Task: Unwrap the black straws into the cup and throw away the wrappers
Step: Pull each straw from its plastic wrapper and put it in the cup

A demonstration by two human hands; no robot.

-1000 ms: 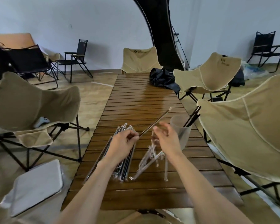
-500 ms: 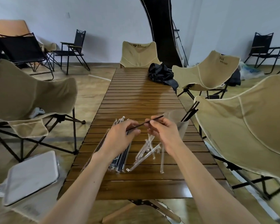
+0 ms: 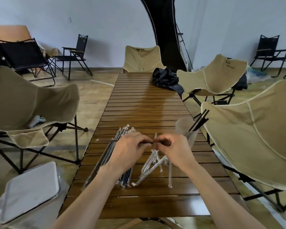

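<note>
Both hands pinch one wrapped black straw (image 3: pixel 106 140) in front of me: my left hand (image 3: pixel 130 149) curls round its middle, and my right hand (image 3: pixel 170 149) nips the near end between thumb and fingertips, the two hands almost touching. It lies crosswise, level, its long axis running left to right, with the free end poking out past my left hand over the bundle of wrapped straws (image 3: pixel 122 162) on the slatted wooden table (image 3: pixel 147 103).

I judge I am tearing or sliding the wrapper off at the right end. The cup (image 3: pixel 186 131), already holding several bare black straws (image 3: pixel 199 120), stands just beyond and to the right of my right hand, so that hand is nearer for the drop. Empty clear wrappers (image 3: pixel 153 166) lie scattered beneath my right wrist.
</note>
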